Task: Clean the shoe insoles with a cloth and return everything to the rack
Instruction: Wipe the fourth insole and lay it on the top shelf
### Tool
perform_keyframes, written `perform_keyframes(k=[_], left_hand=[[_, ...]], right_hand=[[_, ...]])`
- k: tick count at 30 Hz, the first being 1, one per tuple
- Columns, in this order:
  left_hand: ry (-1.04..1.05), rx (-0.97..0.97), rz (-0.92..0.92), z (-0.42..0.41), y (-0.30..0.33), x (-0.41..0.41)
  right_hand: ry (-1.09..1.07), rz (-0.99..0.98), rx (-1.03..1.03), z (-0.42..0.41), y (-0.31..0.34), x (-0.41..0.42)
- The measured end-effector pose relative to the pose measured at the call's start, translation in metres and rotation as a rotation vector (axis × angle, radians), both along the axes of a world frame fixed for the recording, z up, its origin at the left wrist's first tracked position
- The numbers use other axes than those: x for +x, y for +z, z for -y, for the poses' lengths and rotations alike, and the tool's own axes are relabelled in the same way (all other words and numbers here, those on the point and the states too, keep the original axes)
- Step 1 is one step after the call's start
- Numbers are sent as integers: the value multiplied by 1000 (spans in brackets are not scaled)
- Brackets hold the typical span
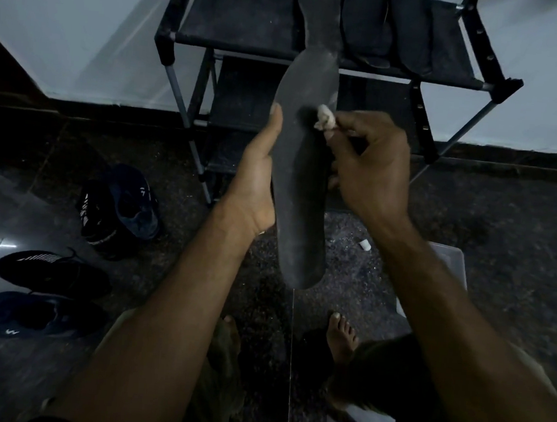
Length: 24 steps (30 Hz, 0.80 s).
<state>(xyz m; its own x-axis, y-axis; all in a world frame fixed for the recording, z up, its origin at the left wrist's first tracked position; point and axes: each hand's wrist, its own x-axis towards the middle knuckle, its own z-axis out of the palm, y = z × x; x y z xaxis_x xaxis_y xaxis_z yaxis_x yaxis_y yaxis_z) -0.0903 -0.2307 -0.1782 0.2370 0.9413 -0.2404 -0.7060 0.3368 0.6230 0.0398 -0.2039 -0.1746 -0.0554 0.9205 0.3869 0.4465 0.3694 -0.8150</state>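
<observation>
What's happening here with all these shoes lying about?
A person is cleaning shoe insoles. The left hand holds a dark insole upright, while the right hand pinches a small white cloth against its upper part. Three more insoles lie on the top shelf of the black rack. Several dark shoes sit on the floor to the left.

Insoles: four [303,166]. Shoes: four [53,272]. Cloth: one [325,117]. Rack: one [240,15].

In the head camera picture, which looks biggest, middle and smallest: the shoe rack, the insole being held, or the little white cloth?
1. shoe rack
2. held insole, though it looks large partly because it is close to the camera
3. white cloth
</observation>
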Motion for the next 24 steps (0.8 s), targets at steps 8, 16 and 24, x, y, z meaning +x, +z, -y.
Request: perform_keyframes(k=[8,16,24], left_hand=[[-44,-59,-208,3,-1,11],[-56,-44,-184,0,-4,6],[-73,-48,-169,3,-2,14]], right_hand=[[-52,35,5,-20,10,4],[46,-43,-102,-7,15,7],[5,-23,-57,-19,14,14]])
